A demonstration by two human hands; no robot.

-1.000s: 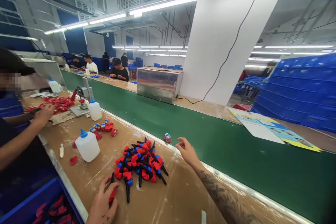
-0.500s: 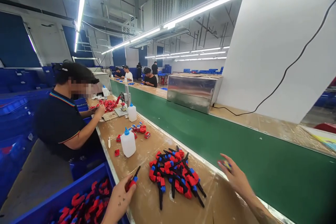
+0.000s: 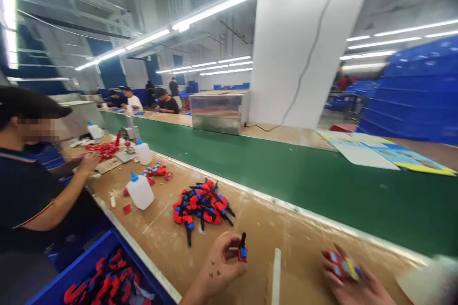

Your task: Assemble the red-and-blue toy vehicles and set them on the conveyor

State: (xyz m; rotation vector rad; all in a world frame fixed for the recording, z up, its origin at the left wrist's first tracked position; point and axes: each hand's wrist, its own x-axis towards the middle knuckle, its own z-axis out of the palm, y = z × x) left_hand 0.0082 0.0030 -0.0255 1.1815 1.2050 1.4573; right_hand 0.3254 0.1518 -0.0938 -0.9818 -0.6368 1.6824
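Note:
Between the thumb and fingers of my left hand is a small red, blue and black plastic part, its black rod pointing up. Farther right over the bench, my right hand grips a red toy piece with yellow and blue bits, somewhat blurred. A pile of similar red, blue and black parts lies beyond my left hand. On the bench between my two hands lies a narrow white strip.
A blue bin of red and black parts stands at lower left. A co-worker sits at left. White bottles with blue caps stand on the bench. A green conveyor belt runs behind, with printed sheets beyond it.
The view has turned right, so the pile and co-worker sit farther left. My left hand has moved right, away from the bin, still with its part. My right hand is lower, nearer the bench.

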